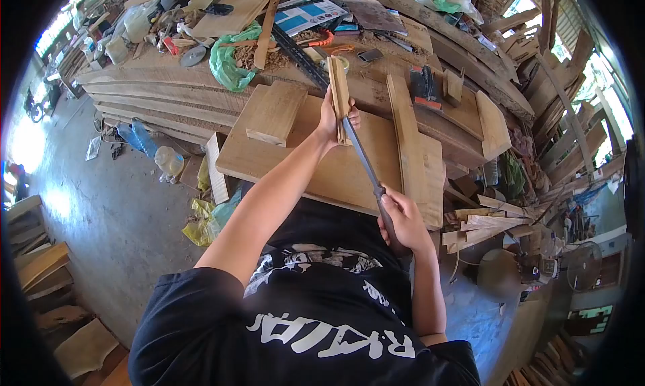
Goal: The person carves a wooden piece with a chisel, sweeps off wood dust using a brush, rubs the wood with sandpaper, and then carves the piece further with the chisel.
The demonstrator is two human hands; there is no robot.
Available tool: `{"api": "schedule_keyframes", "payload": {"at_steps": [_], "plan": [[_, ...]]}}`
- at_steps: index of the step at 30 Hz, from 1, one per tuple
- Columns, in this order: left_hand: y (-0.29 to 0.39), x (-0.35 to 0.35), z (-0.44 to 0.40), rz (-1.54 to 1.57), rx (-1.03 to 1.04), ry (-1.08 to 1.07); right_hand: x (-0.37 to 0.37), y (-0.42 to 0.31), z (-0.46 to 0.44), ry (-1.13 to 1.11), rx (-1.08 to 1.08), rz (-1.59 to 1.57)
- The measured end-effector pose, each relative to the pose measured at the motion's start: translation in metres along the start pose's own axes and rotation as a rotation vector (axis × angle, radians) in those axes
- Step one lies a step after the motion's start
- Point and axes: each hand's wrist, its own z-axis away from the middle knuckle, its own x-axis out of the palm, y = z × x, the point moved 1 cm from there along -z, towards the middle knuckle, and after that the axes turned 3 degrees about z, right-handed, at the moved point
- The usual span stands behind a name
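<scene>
My left hand [334, 122] is closed around a short, narrow piece of wood [338, 83] with lengthwise edges, held tilted over the workboard. In my right hand [403, 218] is the dark handle of a long, narrow metal tool [361, 155]. Its blade runs up and left to the wood beside my left fingers; whether it is a file or a chisel I cannot tell. Below both hands lies a wide flat board [312, 174]. A thick wood block [277, 114] rests on it to the left, and a long strip [404, 134] to the right.
Behind the board, stacked planks carry a green plastic bag [234, 60], a black metal ruler [300, 58], a roll of tape [341, 62], a phone [369, 55] and a printed sheet [309, 14]. A hand plane [425, 87] stands right. Plastic bottles [138, 139] lie left; offcuts [484, 225] lie lower right.
</scene>
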Motion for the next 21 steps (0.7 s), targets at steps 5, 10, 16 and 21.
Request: {"api": "schedule_keyframes", "payload": {"at_steps": [5, 10, 16, 21], "plan": [[0.001, -0.001, 0.001, 0.003, -0.010, -0.011, 0.015, 0.012, -0.010, 0.025, -0.073, -0.001], [0.001, 0.000, 0.000, 0.011, -0.007, 0.041, 0.022, 0.016, -0.011, 0.074, -0.106, 0.035], [0.001, -0.003, -0.001, 0.068, 0.046, 0.036, 0.030, 0.000, -0.009, 0.141, -0.221, 0.249], [0.004, -0.003, 0.001, 0.055, 0.034, 0.028, 0.025, 0.005, -0.004, 0.087, -0.098, 0.130]]}}
